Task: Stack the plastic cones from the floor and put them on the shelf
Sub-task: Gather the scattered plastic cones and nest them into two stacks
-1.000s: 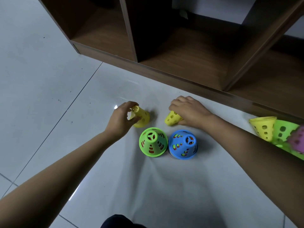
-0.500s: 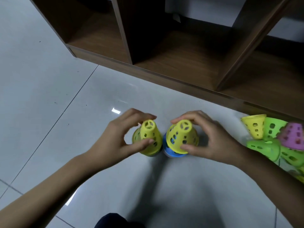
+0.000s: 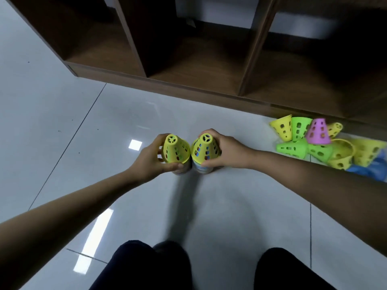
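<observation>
Plainly these perforated plastic cones are light, thin and a little springy, so each stack is best held low round its flared skirt. Before the shelf's (image 3: pixel 188 91) middle bay, the left hand (image 3: pixel 146 162) wraps the left yellow-topped stack (image 3: pixel 174 150) and the right hand (image 3: pixel 230 151) the right yellow-topped stack (image 3: pixel 204 148), rims touching. The lower cones are blurred, perhaps blue. Loose cones (image 3: pixel 314 141) lie at the shelf's right foot.
</observation>
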